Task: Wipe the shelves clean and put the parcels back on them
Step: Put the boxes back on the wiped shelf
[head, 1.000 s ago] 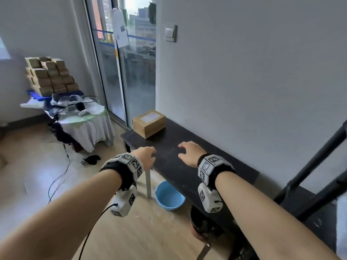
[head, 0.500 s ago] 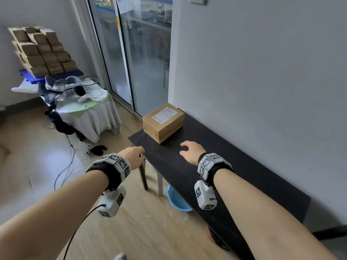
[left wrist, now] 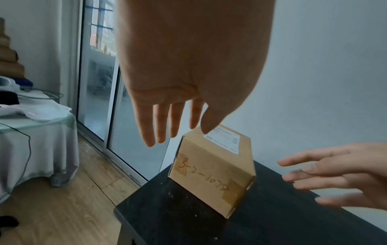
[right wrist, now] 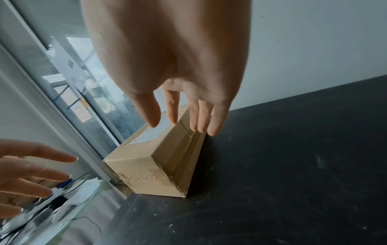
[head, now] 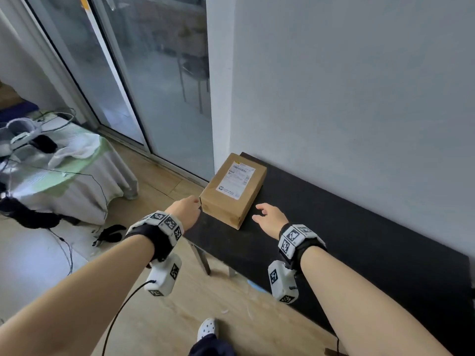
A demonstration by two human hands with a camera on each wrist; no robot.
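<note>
A brown cardboard parcel (head: pixel 232 188) with a white label on top and handwritten numbers on its near end (left wrist: pixel 211 179) lies at the left end of a black table (head: pixel 359 227) against the wall. My left hand (head: pixel 186 210) hovers at the parcel's near left corner, fingers straight (left wrist: pixel 159 122), holding nothing. My right hand (head: pixel 268 218) hovers just right of the parcel's near end, fingers spread (right wrist: pixel 201 114) and empty. Neither hand plainly touches the parcel (right wrist: pixel 155 165).
A glass sliding door (head: pixel 144 80) stands left of the wall. A cloth-covered stand (head: pixel 66 176) with cables and clothes is on the left. Wooden floor (head: pixel 164 317) lies below, with my shoe (head: pixel 207 328) near the table's front edge.
I have stepped closer and my view has tilted down. Both hands have moved forward along the table, from short of the parcel to either side of its near end.
</note>
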